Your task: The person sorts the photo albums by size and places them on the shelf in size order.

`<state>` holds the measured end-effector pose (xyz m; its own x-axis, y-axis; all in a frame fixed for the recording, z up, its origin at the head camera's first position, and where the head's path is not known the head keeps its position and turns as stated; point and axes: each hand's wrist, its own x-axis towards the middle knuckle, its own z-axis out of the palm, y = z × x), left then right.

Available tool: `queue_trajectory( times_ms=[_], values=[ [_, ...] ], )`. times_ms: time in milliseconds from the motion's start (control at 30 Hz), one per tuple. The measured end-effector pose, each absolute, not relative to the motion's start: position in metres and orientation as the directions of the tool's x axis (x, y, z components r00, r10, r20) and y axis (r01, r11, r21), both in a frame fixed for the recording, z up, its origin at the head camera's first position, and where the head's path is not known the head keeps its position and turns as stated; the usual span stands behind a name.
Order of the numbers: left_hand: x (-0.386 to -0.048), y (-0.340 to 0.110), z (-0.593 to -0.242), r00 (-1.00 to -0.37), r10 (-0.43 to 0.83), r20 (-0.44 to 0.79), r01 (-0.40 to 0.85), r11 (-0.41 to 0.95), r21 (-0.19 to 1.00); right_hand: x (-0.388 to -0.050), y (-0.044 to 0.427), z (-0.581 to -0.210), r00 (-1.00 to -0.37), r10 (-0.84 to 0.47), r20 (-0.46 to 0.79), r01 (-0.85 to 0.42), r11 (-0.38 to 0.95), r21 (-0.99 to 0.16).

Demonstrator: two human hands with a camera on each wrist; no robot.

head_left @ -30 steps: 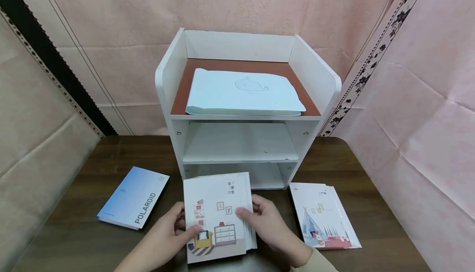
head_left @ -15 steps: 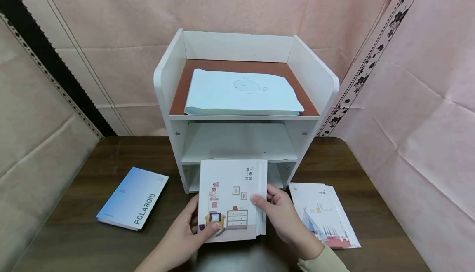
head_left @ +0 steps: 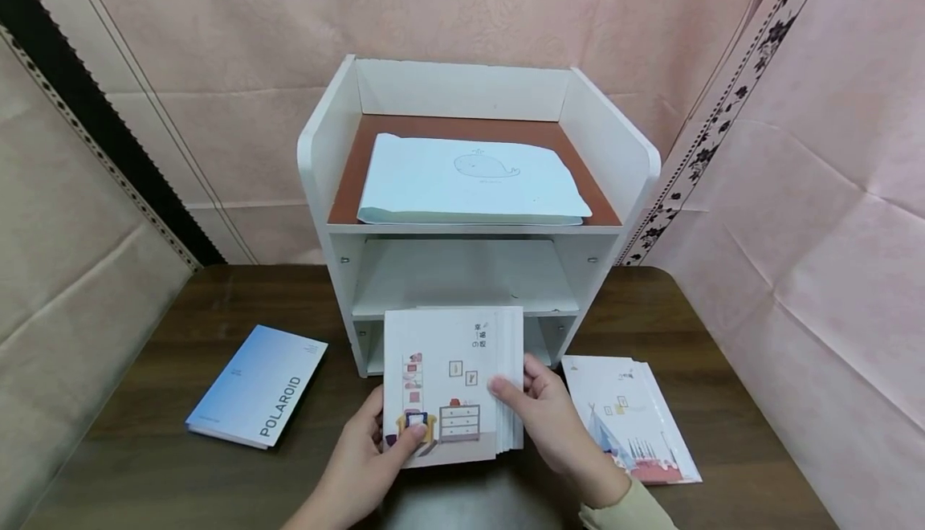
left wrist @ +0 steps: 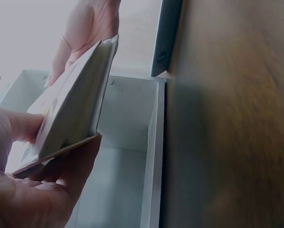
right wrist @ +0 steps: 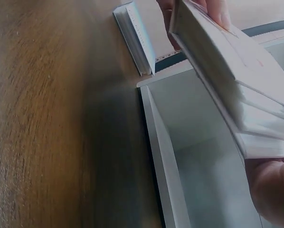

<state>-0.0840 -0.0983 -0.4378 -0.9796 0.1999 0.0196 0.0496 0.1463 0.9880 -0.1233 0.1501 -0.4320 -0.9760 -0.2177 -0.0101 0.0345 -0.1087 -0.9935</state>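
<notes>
Both hands hold a stack of white illustrated books [head_left: 433, 389] in front of the white shelf [head_left: 466, 277], in the middle of the head view. The top cover carries drawn furniture and pictures. My left hand [head_left: 364, 454] grips the lower left edge, thumb on the cover and fingers underneath. On the opposite edge, my right hand [head_left: 556, 430] pinches with its thumb on top; there the layers [right wrist: 260, 114] stick out unevenly in the right wrist view. From the left wrist, the stack's side [left wrist: 78, 102] looks tilted above the bottom compartment's opening. How many books it holds I cannot tell.
On the wooden table [head_left: 181, 482], a blue POLAROID book [head_left: 263, 385] lies to the left. Another white illustrated book or stack [head_left: 636, 426] lies right, partly behind my right hand. A pale cloth with a whale drawing [head_left: 473, 181] lies on the shelf's top.
Both hands have carried the stack right and away from me, toward the shelf's lower opening. Over the last half second it has barely shifted. Both hands keep their hold.
</notes>
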Motion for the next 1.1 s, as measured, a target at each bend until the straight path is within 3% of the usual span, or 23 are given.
queue_trajectory(
  times_ms=[233,533,867,1100],
  values=[
    [-0.087,-0.097,-0.437,-0.993,0.117,0.024,0.035,0.089,0.995,-0.121,0.15,-0.441,-0.958,-0.286,-0.031,0.057,-0.083,-0.995],
    [-0.095,-0.099,-0.432,-0.991,0.027,0.133,0.134,0.061,0.989,-0.116,0.143,-0.446,-0.956,-0.289,-0.053,0.082,-0.09,-0.993],
    [-0.097,-0.1,-0.42,-0.985,0.073,0.154,0.156,0.026,0.987,-0.122,0.14,-0.428,-0.967,-0.255,-0.025,0.078,-0.199,-0.977],
    [-0.097,-0.104,-0.42,-0.991,0.116,0.068,0.07,0.018,0.997,-0.124,0.139,-0.424,-0.97,-0.242,-0.034,0.086,-0.205,-0.975]
  ],
)
